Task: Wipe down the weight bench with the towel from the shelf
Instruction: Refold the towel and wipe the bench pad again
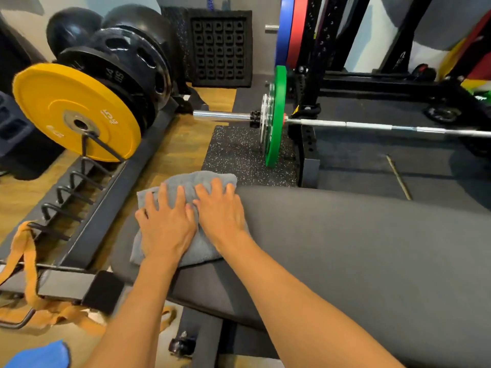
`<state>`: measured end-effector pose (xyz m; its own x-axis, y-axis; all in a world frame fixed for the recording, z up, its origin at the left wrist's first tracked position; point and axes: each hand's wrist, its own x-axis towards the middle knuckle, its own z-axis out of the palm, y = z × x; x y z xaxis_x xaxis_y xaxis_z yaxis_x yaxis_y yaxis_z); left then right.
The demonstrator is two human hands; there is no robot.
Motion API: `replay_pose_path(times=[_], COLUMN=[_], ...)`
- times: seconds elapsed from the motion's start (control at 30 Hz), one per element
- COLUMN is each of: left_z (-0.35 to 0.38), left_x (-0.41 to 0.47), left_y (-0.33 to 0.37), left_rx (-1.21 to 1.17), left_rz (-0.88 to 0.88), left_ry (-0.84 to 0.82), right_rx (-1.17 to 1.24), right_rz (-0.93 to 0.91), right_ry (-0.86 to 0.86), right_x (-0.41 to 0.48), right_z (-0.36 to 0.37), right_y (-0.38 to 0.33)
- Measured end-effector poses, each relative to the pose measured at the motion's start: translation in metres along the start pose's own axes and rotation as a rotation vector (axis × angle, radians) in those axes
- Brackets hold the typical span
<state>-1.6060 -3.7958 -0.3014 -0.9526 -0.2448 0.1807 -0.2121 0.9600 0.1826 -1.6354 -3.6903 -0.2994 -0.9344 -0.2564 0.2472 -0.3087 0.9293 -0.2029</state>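
A grey towel [186,181] lies folded on the left end of the dark grey padded weight bench [358,248]. My left hand [166,224] presses flat on the towel's left half, fingers spread. Beside it, my right hand [220,211] presses on the towel's right half, fingers pointing away from me. The two hands touch at the thumbs. Most of the towel's middle is hidden under my palms. The bench pad runs off to the right and toward me.
A plate rack [87,208] with a yellow plate [74,110] and black plates stands left of the bench. A barbell [345,125] with a green plate [276,115] rests on a speckled mat beyond. An orange band [26,261] hangs at the lower left.
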Motion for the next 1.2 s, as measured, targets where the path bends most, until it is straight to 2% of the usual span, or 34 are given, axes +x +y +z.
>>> replay_pose_path(times=[0.07, 0.2, 0.43, 0.7, 0.8, 0.9, 1.0, 1.2], left_z=[0.009, 0.032, 0.060, 0.071, 0.069, 0.069, 0.060, 0.036], left_x=[-0.015, -0.044, -0.121, -0.212, -0.234, -0.238, -0.252, -0.296], left_y=[0.051, 0.181, 0.407, 0.582, 0.610, 0.604, 0.580, 0.511], left_rx=[-0.039, -0.068, -0.152, -0.221, -0.257, -0.268, -0.241, -0.231], left_rz=[0.032, 0.147, 0.414, 0.671, 0.762, 0.807, 0.855, 0.859], left_ry=[0.011, -0.072, -0.175, -0.336, -0.359, -0.367, -0.357, -0.460], right_rx=[-0.023, -0.014, -0.065, -0.205, -0.196, -0.187, -0.213, -0.274], right_rz=[0.018, 0.149, 0.469, 0.712, 0.834, 0.853, 0.862, 0.832], right_ry=[0.015, 0.031, 0.096, 0.163, 0.185, 0.185, 0.207, 0.203], right_x=[-0.014, -0.057, -0.166, -0.284, -0.314, -0.324, -0.334, -0.376], right_z=[-0.012, -0.049, -0.123, -0.189, -0.200, -0.198, -0.199, -0.197], right_y=[0.050, 0.176, 0.385, 0.536, 0.565, 0.561, 0.533, 0.450])
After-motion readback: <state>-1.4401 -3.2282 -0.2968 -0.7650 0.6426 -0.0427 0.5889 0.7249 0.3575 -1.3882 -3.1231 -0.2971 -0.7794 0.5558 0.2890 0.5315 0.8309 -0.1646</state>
